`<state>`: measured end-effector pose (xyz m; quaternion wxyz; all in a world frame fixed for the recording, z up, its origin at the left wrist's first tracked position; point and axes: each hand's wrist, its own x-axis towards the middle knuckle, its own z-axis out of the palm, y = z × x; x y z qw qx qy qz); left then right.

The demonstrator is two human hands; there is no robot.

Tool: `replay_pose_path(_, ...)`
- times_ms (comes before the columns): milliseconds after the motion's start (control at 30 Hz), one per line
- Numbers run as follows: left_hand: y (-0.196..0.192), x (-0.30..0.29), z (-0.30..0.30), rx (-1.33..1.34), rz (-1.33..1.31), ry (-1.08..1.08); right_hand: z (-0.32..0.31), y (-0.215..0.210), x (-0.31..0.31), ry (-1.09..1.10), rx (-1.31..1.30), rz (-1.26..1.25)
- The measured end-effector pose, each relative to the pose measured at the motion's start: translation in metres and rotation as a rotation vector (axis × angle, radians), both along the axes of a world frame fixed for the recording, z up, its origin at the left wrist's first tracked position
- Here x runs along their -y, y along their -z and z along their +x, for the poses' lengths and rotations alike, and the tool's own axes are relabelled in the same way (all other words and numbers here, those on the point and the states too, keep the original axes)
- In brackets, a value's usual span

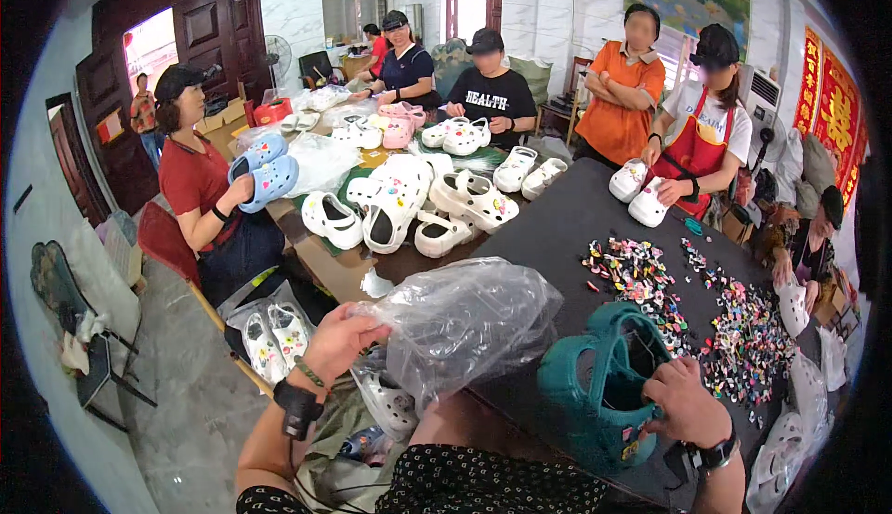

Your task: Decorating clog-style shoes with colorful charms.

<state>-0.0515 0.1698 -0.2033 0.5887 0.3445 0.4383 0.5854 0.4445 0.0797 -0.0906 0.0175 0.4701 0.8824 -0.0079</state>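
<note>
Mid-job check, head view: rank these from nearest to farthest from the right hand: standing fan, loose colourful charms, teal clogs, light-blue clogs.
1. Teal clogs: gripped by the right hand, at its left.
2. Loose charms: on the black tabletop, beyond the hand.
3. Light-blue clogs: off to the left, held by a co-worker.
4. Standing fan: far back, left of centre.

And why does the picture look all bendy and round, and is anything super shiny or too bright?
In the head view, the fisheye camera bends straight edges near the dark rim; there too, white glare streaks the clear plastic bag in the left hand; also in the head view, the doorway at left looks washed out.
</note>
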Motion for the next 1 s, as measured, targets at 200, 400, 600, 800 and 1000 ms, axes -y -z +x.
replay_pose_path(200,-0.006,-0.031,-0.015,0.317,0.204,0.112,-0.021,0.028,-0.039,-0.082,-0.029,-0.068)
replay_pose_path(400,-0.091,-0.137,-0.043,0.393,0.517,-0.276,-0.040,0.028,-0.046,-0.051,0.092,-0.150)
replay_pose_path(600,-0.131,-0.284,-0.067,0.434,0.811,-0.382,-0.041,0.034,-0.034,0.036,0.071,-0.093)
replay_pose_path(800,-0.012,-0.372,-0.166,-1.229,0.466,-0.567,-0.045,0.036,-0.041,0.000,0.052,-0.100)
replay_pose_path(1000,0.005,-0.319,-0.070,-0.185,0.126,-0.267,-0.046,0.032,-0.032,0.037,0.025,-0.102)
